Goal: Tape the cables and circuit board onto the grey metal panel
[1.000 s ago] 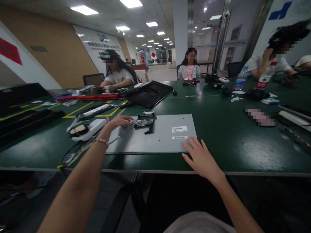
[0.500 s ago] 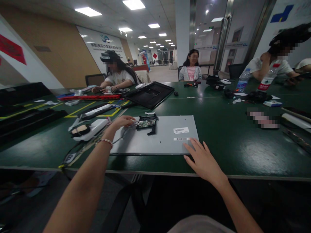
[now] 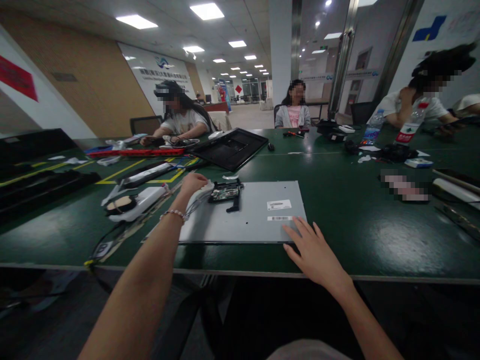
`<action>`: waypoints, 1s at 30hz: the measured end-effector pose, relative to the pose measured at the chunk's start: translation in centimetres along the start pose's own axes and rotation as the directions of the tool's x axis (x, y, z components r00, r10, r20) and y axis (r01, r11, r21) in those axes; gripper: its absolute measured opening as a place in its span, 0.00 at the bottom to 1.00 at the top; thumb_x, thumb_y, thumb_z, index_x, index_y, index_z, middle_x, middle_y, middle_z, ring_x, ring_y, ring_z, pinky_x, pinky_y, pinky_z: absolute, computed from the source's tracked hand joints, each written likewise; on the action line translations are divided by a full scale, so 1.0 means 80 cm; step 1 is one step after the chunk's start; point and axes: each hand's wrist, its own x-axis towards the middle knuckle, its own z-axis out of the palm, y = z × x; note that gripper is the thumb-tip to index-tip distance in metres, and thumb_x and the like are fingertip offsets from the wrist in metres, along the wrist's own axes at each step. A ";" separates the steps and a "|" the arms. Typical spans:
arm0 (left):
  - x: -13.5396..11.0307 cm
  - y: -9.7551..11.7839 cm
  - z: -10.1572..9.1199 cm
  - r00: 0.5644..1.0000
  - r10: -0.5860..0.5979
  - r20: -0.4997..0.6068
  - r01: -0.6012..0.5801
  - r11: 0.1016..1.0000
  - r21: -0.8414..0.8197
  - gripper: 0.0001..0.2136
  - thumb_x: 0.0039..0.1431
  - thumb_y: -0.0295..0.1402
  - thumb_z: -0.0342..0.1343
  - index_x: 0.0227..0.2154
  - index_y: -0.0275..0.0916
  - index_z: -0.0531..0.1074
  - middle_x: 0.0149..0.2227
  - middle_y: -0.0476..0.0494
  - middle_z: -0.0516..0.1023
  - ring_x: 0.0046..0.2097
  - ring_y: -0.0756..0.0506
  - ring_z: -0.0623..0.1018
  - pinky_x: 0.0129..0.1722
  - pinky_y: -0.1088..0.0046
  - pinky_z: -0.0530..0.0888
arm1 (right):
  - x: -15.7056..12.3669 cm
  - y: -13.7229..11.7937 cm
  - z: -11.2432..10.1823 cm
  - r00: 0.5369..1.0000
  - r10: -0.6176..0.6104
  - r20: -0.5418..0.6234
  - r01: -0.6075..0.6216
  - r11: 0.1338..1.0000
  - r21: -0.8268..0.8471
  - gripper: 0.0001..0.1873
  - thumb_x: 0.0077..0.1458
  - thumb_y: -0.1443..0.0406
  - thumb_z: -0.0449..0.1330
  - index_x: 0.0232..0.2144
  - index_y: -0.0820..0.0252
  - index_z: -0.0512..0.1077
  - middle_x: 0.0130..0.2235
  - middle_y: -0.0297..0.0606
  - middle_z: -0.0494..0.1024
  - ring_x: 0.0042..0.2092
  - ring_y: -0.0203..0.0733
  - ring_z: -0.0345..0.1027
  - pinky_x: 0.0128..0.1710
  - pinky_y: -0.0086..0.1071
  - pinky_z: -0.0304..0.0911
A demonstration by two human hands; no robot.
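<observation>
A flat grey-silver display panel (image 3: 258,225) lies on the table before me, two white labels on its right half. Near its upper left edge sits a green circuit board (image 3: 225,192) in a black bracket. My left hand (image 3: 193,184), wearing a bead bracelet, is closed at the board's left side, pinching a pale cable (image 3: 198,196) that trails over the panel; the fingertips are partly hidden. With fingers spread, my right hand (image 3: 313,245) rests over the panel's lower right corner.
Left of the panel lies a white device with a black and tan pad (image 3: 140,204). Beyond it stand a black screen frame (image 3: 234,147) and a red strip (image 3: 157,152). Two bottles (image 3: 410,124) stand at the right. Several people sit around the green table (image 3: 360,200).
My left hand has drawn its fingers in and turned slightly, lifting the pale cable a little beside the board. My right hand stays at the panel's corner. The view has shifted slightly.
</observation>
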 end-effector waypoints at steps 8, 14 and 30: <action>0.033 0.015 0.043 0.988 -0.086 -0.131 0.076 0.994 -0.081 0.17 0.51 0.37 0.56 0.40 0.32 0.79 0.41 0.34 0.81 0.42 0.40 0.79 0.39 0.71 0.72 | 0.001 0.001 0.001 1.000 0.007 0.008 -0.007 1.000 0.002 0.27 0.66 0.53 0.45 0.64 0.53 0.60 0.68 0.45 0.54 0.69 0.52 0.42 0.65 0.57 0.42; 0.034 0.005 0.046 0.993 -0.074 -0.092 0.074 0.997 -0.007 0.16 0.51 0.33 0.56 0.42 0.31 0.78 0.46 0.31 0.79 0.47 0.38 0.77 0.44 0.68 0.71 | 0.002 -0.001 -0.004 1.000 0.013 0.010 -0.013 1.000 -0.001 0.27 0.66 0.53 0.44 0.64 0.54 0.60 0.68 0.45 0.54 0.69 0.52 0.42 0.66 0.56 0.42; -0.053 -0.062 -0.024 0.982 -0.177 0.058 0.183 0.978 -0.106 0.14 0.59 0.29 0.52 0.46 0.28 0.71 0.33 0.48 0.78 0.34 0.50 0.71 0.33 0.79 0.66 | -0.012 0.011 -0.013 0.999 -0.022 0.038 0.024 0.998 -0.066 0.26 0.66 0.57 0.46 0.64 0.55 0.60 0.67 0.46 0.56 0.68 0.52 0.47 0.64 0.54 0.47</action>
